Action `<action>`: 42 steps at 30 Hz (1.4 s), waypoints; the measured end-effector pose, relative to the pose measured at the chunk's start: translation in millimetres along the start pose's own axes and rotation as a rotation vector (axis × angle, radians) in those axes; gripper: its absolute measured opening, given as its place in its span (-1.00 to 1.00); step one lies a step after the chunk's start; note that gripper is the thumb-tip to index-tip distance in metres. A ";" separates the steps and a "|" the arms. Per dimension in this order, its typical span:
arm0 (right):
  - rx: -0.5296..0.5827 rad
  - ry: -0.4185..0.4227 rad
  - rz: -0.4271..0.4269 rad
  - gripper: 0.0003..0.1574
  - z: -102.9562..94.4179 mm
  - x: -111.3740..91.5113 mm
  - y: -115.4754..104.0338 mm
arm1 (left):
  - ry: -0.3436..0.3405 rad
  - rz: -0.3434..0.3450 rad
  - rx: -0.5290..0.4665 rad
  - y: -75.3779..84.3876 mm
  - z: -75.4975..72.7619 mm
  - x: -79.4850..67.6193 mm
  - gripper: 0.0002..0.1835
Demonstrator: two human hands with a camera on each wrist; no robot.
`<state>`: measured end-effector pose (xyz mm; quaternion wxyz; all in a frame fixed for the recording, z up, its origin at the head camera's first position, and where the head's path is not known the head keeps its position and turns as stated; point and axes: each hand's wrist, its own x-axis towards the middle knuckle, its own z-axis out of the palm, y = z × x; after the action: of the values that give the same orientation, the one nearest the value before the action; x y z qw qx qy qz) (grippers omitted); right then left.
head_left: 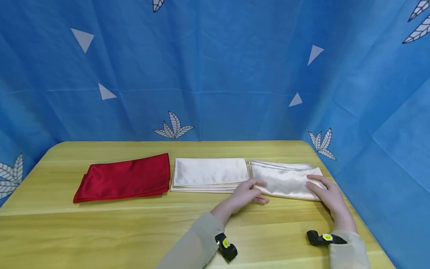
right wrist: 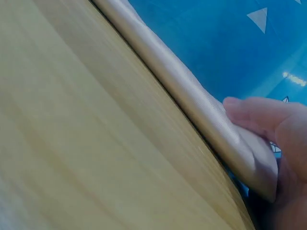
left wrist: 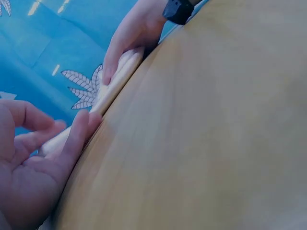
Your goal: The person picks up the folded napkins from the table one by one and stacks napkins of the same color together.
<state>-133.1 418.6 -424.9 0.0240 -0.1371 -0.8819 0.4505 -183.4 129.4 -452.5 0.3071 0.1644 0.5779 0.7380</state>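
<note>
Right-hand folded white satin cloth (head_left: 280, 182): lies flat on the table (head_left: 117, 231), at the right of a row of three; its layered folds show along the far and left edges. Its right end lies near the table's right edge.

Left hand (head_left: 246, 194): at the cloth's near left corner, fingers loosely extended and parted; grip relaxed, fingertips touching the cloth. Right hand (head_left: 332, 198): over the cloth's right end, thumb and forefinger spaced apart on its top face; grip loose.

Middle folded white satin cloth (head_left: 211, 172): just beside the first, edges nearly meeting. Folded red satin cloth (head_left: 127, 177): farther left, slightly askew, a narrow gap between.

Bare wood runs wide on the near side and as a thin strip on the far side, up to the blue curtain (head_left: 228, 56).
</note>
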 end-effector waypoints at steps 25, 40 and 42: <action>0.244 0.141 0.003 -0.47 -2.7 0.0 11.7 | 0.186 0.199 0.269 3.6 -1.7 4.7 -0.76; 0.693 0.205 -0.117 -0.71 3.9 0.8 6.7 | 0.294 0.336 0.264 3.7 0.1 3.6 -0.84; 0.761 0.213 -0.123 -0.73 5.2 0.3 4.3 | 0.297 0.355 0.267 3.2 0.1 2.8 -0.84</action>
<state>-133.3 416.9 -431.5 0.1915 -0.1112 -0.6513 0.7258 -186.2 130.8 -449.7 0.0606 0.1922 0.6709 0.7137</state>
